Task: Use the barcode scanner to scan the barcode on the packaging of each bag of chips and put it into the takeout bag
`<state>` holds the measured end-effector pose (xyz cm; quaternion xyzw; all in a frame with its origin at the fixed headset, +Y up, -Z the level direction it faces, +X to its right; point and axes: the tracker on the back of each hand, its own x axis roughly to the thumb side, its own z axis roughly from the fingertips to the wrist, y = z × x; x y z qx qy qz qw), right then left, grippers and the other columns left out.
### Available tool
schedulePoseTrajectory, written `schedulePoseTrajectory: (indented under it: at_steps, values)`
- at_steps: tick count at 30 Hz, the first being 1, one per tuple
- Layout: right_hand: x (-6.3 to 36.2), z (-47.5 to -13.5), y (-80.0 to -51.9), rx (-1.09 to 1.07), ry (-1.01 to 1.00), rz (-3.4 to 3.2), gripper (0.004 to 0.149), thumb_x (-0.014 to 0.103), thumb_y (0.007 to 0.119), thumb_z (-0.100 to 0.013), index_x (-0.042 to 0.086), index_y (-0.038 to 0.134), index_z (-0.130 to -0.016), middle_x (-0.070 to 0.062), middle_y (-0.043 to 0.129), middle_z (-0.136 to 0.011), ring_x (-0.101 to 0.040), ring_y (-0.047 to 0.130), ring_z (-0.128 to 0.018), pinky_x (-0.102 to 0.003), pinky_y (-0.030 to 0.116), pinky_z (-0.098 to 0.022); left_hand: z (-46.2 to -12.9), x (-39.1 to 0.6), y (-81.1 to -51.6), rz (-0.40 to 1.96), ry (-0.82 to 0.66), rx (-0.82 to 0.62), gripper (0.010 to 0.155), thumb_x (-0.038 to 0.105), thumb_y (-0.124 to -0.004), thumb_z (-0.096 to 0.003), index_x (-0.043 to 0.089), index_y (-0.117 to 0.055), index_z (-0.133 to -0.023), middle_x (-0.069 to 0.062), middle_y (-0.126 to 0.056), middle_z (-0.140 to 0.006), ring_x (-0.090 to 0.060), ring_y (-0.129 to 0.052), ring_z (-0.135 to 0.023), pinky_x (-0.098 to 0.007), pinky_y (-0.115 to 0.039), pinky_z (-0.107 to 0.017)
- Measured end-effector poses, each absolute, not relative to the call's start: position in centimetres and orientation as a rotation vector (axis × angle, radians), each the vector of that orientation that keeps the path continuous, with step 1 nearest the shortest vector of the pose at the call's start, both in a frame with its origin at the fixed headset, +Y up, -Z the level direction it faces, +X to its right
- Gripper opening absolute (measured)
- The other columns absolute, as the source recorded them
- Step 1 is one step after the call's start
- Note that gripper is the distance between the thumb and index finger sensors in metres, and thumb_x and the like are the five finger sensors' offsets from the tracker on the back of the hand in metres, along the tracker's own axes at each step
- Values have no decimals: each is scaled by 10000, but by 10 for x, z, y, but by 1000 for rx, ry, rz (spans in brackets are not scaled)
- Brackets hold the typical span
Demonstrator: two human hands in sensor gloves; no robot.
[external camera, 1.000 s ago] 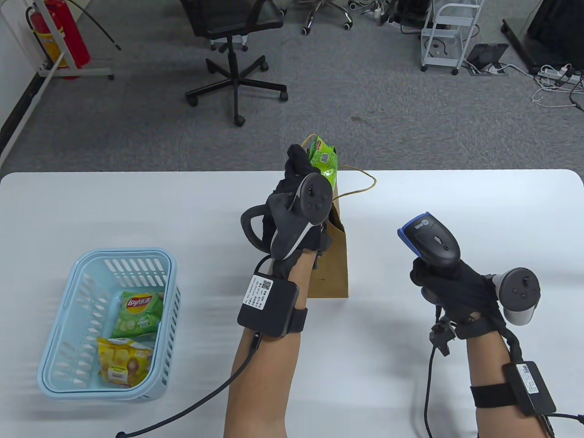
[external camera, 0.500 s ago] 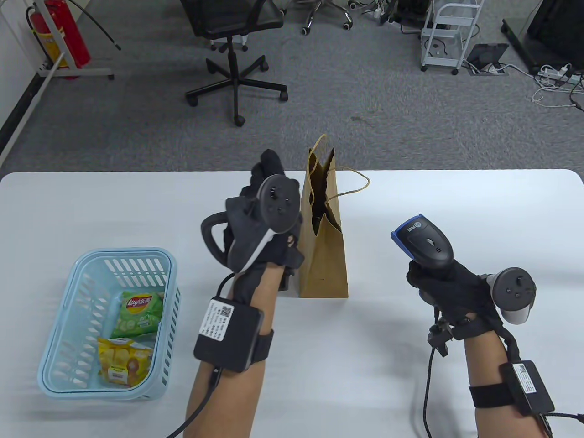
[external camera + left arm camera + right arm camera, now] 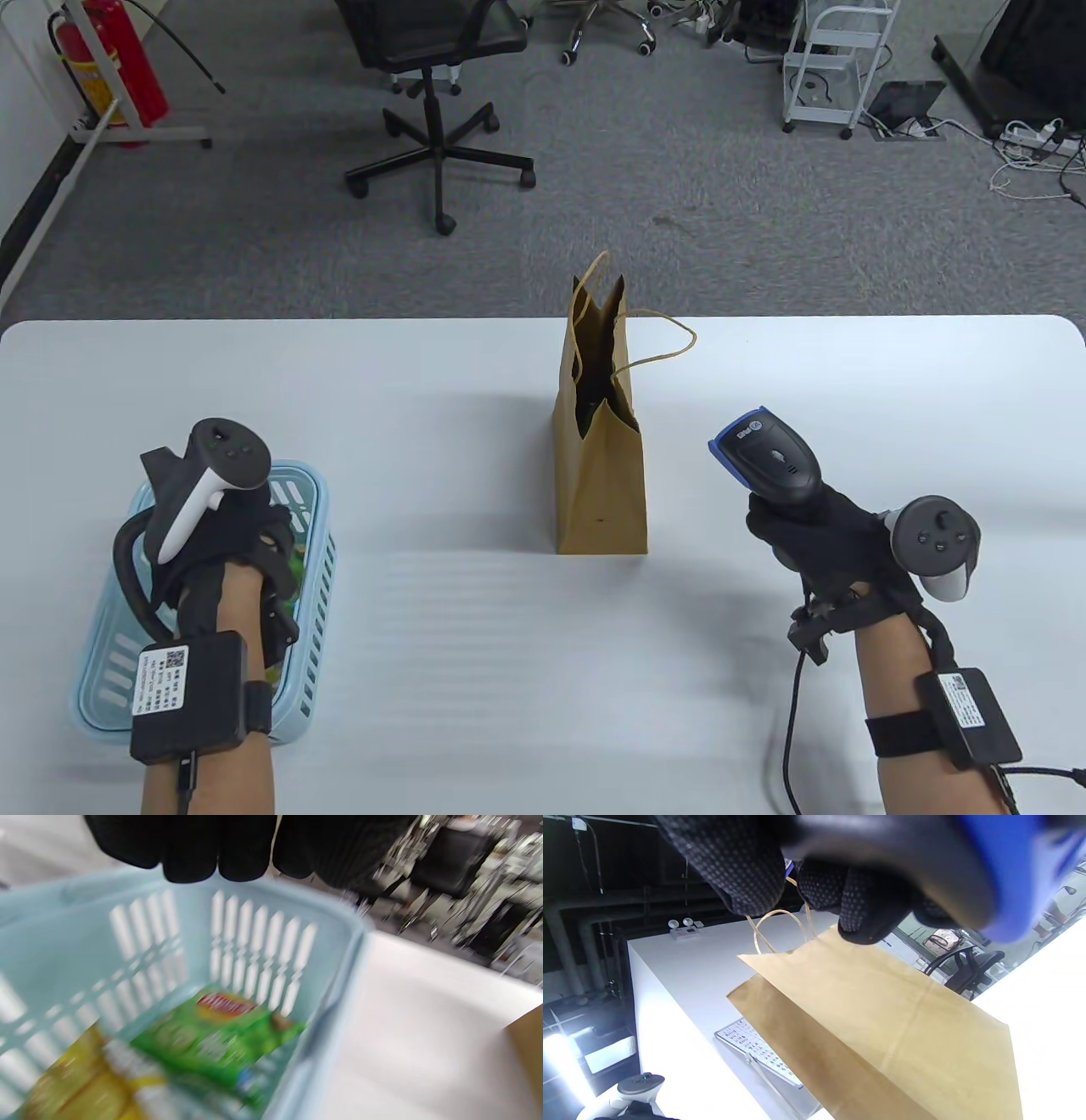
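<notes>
Two hands: left hand loose-fingered over basket; right hand grips barcode scanner.

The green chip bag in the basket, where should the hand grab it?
Come straight down from above: the basket walls block the sides. The green chip bag lies flat, logo up, partly over the yellow bag. Probably pinch its top edge by the red logo, nearest the left hand hovering there.

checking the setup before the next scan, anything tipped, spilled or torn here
Nothing stands out. The takeout bag stands upright and open, and the green chip bag and yellow chip bag lie inside the blue basket.
</notes>
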<state>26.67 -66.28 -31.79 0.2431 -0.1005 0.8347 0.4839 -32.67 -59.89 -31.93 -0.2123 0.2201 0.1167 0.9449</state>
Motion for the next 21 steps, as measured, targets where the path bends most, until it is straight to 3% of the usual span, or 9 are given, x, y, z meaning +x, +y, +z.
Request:
schedulePoseTrajectory:
  at_steps: [6,9,12,21]
  values:
    - [265,-321,-669,575,-225,2066,642,367,851,-555,7,646,-1047,-163,888,-793,-310,1030,-566,-529,881,-460,-317,-352,-635,117,556,-596,651,382,-729,-570,156,-595,-1166,-175,-624,-1170,-550,-819,-901,-675,-668,-635]
    - [264,-321,-672,572,-212,2082,642,367,851,-555,6,648,-1046,-164,888,-792,-310,1030,-566,-528,881,-460,-317,-360,-650,48,610,-658,654,399,-722,-567,175,-598,-1169,-190,-593,-1183,-575,-802,-909,-690,-661,-635]
    - [264,-321,-673,570,-207,2091,641,367,851,-555,7,648,-1045,-163,889,-792,-311,1030,-566,-529,881,-459,-316,-368,-663,44,642,-698,681,433,-716,-560,171,-588,-1175,-214,-578,-1184,-609,-783,-910,-702,-660,-629]
    - [263,-321,-674,576,-198,2096,641,367,851,-556,6,648,-1046,-164,889,-792,-311,1029,-567,-530,880,-460,-313,-381,-698,121,652,-831,751,413,-734,-555,122,-450,-1186,-254,-533,-1161,-526,-927,-813,-623,-783,-567]
